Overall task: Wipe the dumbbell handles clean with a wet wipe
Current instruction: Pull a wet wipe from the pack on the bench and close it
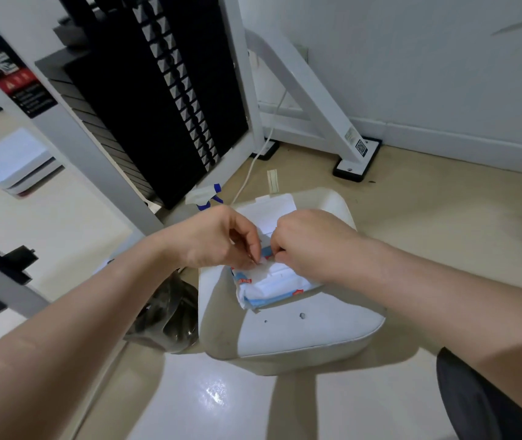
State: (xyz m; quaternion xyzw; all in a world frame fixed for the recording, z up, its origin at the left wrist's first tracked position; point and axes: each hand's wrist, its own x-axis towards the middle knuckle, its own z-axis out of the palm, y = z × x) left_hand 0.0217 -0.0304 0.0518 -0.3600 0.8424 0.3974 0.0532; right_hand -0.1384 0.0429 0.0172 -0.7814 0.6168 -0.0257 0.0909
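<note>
One wet wipe pack (272,287), white with blue and red print, lies flat on a white padded seat (310,331) at the centre of the frame. Its near edge runs from left to right and rises slightly toward the right. The far part is hidden under the hands, so its full length cannot be told.

Two bare hands meet over the top of the pack. The left hand (221,239) comes in from the lower left, its thumb and forefinger pressed together and pinching a thin white flap on the pack's top face. The right hand (310,246) comes in from the right, its fingers curled tightly inward and gripping the pack beside a blue strip. The two hands are almost touching.

Just beyond the hands, toward the upper part of the seat, lies one flat white rectangle (269,211); whether it belongs to the pack cannot be told.

One white spray bottle (204,196) with a blue trigger stands on the floor just above and left of the seat. One dark crumpled bag (167,315) sits against the seat's left side. One black weight stack (145,100) in a white frame fills the upper left, and one white cable (253,166) trails down the floor beside it
</note>
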